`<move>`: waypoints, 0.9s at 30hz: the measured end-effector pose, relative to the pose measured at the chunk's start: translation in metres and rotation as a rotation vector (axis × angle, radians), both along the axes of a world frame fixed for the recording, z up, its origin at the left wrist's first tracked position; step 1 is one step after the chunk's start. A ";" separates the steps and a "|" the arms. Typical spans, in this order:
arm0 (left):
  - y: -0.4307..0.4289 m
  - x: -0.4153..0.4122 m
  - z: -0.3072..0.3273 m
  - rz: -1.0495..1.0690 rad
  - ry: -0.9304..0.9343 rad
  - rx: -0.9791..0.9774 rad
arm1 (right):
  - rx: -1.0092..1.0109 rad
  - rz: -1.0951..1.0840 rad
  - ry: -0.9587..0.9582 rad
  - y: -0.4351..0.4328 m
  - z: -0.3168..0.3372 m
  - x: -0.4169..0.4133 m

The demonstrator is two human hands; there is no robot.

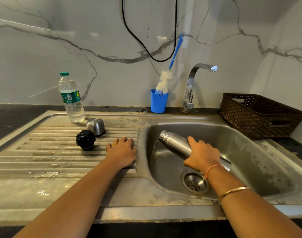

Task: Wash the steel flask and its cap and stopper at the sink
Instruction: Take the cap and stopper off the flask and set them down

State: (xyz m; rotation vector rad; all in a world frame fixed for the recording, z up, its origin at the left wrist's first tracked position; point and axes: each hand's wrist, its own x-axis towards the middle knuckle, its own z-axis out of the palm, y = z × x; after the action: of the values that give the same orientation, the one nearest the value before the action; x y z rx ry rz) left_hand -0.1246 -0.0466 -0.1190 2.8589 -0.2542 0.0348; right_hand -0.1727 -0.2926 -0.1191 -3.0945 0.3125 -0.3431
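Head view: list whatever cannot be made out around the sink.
Inside of the steel flask: head view, mouth turned away, its own wall hides it.
Flask's middle: covered by the right hand.
Lower end of the brush: hidden inside the blue cup.
Label print on the water bottle: too small to read.
Floor of the basket: hidden by its near wall.

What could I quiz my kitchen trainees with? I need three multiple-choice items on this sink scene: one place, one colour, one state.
1. Where does the black stopper lie? A drainboard B basin C basket
2. What colour is the cup holding the bottle brush? A red B blue C green
3. The right hand is: A resting flat B gripping the steel flask C turning the tap
Key: A, it lies on the ribs; B, the cup is blue; B, it wraps the flask.
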 end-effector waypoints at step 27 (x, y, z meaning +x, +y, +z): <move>0.000 0.001 0.000 0.001 0.010 0.006 | 0.000 -0.017 -0.001 0.001 0.001 -0.001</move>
State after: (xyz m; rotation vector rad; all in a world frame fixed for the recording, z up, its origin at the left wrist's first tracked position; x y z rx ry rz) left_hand -0.1241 -0.0461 -0.1188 2.8644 -0.2519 0.0193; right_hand -0.1737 -0.2915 -0.1178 -3.0937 0.3385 -0.3449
